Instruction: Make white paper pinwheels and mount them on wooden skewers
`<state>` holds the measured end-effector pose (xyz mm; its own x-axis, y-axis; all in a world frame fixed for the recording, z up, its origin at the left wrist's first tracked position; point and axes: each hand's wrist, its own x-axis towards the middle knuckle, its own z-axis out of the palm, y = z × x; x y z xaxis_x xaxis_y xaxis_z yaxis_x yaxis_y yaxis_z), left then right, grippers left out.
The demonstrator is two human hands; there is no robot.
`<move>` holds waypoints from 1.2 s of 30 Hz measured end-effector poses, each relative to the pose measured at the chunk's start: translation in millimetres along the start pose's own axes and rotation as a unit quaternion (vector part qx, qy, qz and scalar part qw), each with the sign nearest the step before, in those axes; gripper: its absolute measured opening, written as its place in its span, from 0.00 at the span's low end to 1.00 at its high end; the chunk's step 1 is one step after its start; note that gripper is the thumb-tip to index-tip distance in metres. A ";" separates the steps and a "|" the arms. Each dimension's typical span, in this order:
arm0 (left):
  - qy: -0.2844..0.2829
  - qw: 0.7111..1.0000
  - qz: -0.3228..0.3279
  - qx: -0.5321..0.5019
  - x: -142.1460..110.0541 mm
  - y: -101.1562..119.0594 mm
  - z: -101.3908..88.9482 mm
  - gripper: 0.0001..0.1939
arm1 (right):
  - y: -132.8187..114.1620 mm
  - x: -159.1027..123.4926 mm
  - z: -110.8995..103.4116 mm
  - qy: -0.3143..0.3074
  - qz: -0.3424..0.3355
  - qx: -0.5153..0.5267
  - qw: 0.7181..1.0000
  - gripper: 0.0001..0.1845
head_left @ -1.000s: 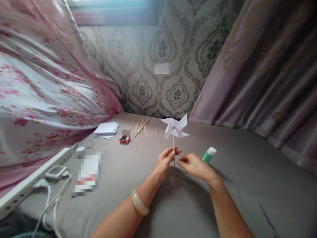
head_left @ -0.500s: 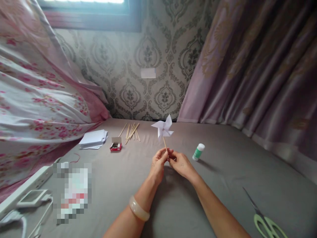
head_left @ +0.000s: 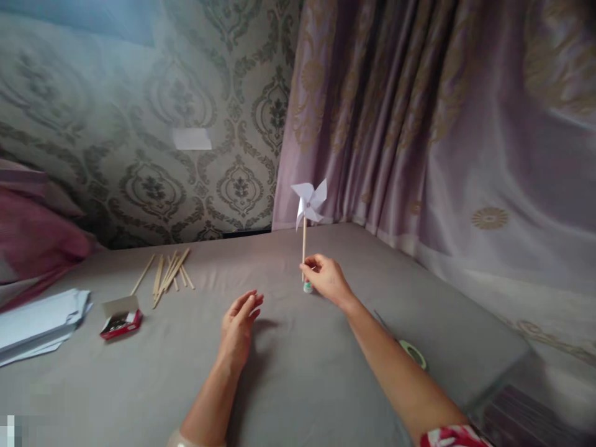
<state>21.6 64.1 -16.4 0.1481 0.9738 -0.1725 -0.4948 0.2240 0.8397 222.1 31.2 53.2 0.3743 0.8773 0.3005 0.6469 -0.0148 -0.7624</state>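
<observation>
My right hand point(head_left: 326, 276) pinches the wooden stick of a white paper pinwheel point(head_left: 309, 202) and holds it upright over the grey sheet point(head_left: 298, 372). The pinwheel's blades stand in front of the mauve curtain. Just below that hand a small green-and-white bottle point(head_left: 308, 287) peeks out. My left hand point(head_left: 241, 320) hovers lower and to the left, fingers stretched out and together, holding nothing.
Several wooden sticks point(head_left: 168, 272) lie at the back left. A small red box point(head_left: 120, 320) with its lid up sits by a stack of white paper point(head_left: 40, 320). Green-handled scissors point(head_left: 410, 351) lie behind my right forearm. Patterned wallpaper and the curtain point(head_left: 419, 124) close off the back.
My left hand has let go of the stick and dropped back to the left. My right hand alone has carried the pinwheel rightward, and the view has swung to the right.
</observation>
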 end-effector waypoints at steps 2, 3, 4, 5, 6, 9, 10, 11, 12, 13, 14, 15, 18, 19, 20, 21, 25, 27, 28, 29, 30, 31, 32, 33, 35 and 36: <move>0.046 0.998 -0.032 -0.013 4.5 3.2 0.0 0.10 | 18.7 15.9 -27.6 0.042 0.024 -0.028 0.998 0.10; 0.071 0.996 -0.052 -0.020 6.3 4.9 0.2 0.05 | 30.2 23.1 -40.7 0.057 0.037 -0.045 0.997 0.10; 0.093 0.993 -0.069 -0.027 7.8 6.6 0.4 0.03 | 42.6 29.3 -52.8 0.070 0.053 -0.065 0.994 0.10; 0.108 0.990 -0.082 -0.032 9.0 8.1 0.5 0.04 | 55.5 34.6 -63.5 0.079 0.071 -0.085 0.991 0.10; 0.120 0.988 -0.091 -0.036 9.9 9.4 0.6 0.05 | 68.4 38.9 -72.8 0.083 0.092 -0.105 0.987 0.10; 0.124 0.987 -0.099 -0.035 11.4 10.8 0.7 0.07 | 104.1 46.5 -91.9 0.071 0.152 -0.160 0.973 0.16; 0.123 0.987 -0.098 -0.032 11.6 10.7 0.7 0.07 | 114.3 47.6 -95.6 0.066 0.171 -0.177 0.967 0.17; 0.121 0.987 -0.097 -0.029 11.6 10.4 0.8 0.07 | 123.7 48.3 -98.1 0.061 0.188 -0.194 0.961 0.18; 0.118 0.988 -0.097 -0.025 11.6 10.2 0.9 0.08 | 132.3 48.8 -99.6 0.055 0.203 -0.210 0.955 0.18; 0.116 0.988 -0.096 -0.022 11.5 10.0 1.2 0.08 | 140.0 49.1 -100.3 0.048 0.217 -0.225 0.949 0.18; 0.116 0.988 -0.098 -0.020 11.3 10.1 1.6 0.08 | 146.9 49.4 -100.3 0.041 0.229 -0.238 0.943 0.18; 0.116 0.988 -0.100 -0.018 11.0 10.5 2.2 0.09 | 153.1 49.9 -99.9 0.033 0.240 -0.250 0.938 0.18; 0.119 0.987 -0.107 -0.018 9.2 13.3 4.7 0.09 | 166.7 52.7 -97.2 0.006 0.267 -0.275 0.924 0.18; 0.121 0.987 -0.108 -0.019 8.4 14.6 5.8 0.10 | 169.6 54.3 -96.3 -0.002 0.274 -0.282 0.919 0.18; 0.120 0.987 -0.109 -0.020 7.6 15.7 6.8 0.10 | 171.7 56.1 -95.4 -0.009 0.280 -0.288 0.916 0.19; 0.119 0.986 -0.111 -0.019 6.9 16.8 7.7 0.10 | 173.2 58.3 -94.7 -0.015 0.285 -0.294 0.912 0.19; 0.121 0.986 -0.118 -0.009 6.6 18.2 8.7 0.12 | 174.6 68.4 -92.7 -0.029 0.296 -0.311 0.903 0.19; 0.122 0.986 -0.116 -0.003 8.3 16.8 7.0 0.12 | 174.1 73.1 -92.0 -0.031 0.300 -0.317 0.899 0.19; 0.121 0.986 -0.114 -0.002 9.4 15.8 5.6 0.12 | 173.8 75.2 -91.6 -0.031 0.302 -0.320 0.897 0.19; 0.120 0.987 -0.111 -0.002 10.6 14.6 4.0 0.12 | 173.5 76.9 -91.2 -0.030 0.305 -0.322 0.896 0.19; 0.117 0.987 -0.110 -0.004 11.8 13.3 2.4 0.11 | 173.3 78.3 -90.7 -0.028 0.307 -0.325 0.894 0.19; 0.112 0.988 -0.108 -0.007 13.0 12.0 0.8 0.11 | 173.1 79.4 -90.0 -0.024 0.308 -0.328 0.893 0.19; 0.108 0.988 -0.107 -0.010 14.0 10.8 -0.6 0.11 | 172.9 80.2 -89.3 -0.019 0.309 -0.331 0.891 0.19; 0.105 0.989 -0.105 -0.012 14.9 9.7 -1.7 0.11 | 172.7 80.8 -88.5 -0.013 0.308 -0.334 0.890 0.19; 0.101 0.989 -0.103 -0.014 16.0 8.0 -3.0 0.10 | 172.2 81.4 -86.6 0.006 0.302 -0.343 0.890 0.19; 0.101 0.989 -0.103 -0.014 16.3 7.5 -3.3 0.10 | 172.0 81.4 -85.7 0.018 0.296 -0.347 0.890 0.19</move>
<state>17.5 81.7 -14.6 0.0755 0.8947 -0.4403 -0.4961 0.4168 0.7617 420.8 59.0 -4.3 0.7991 0.6011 -0.0086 0.5787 -0.7731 -0.2598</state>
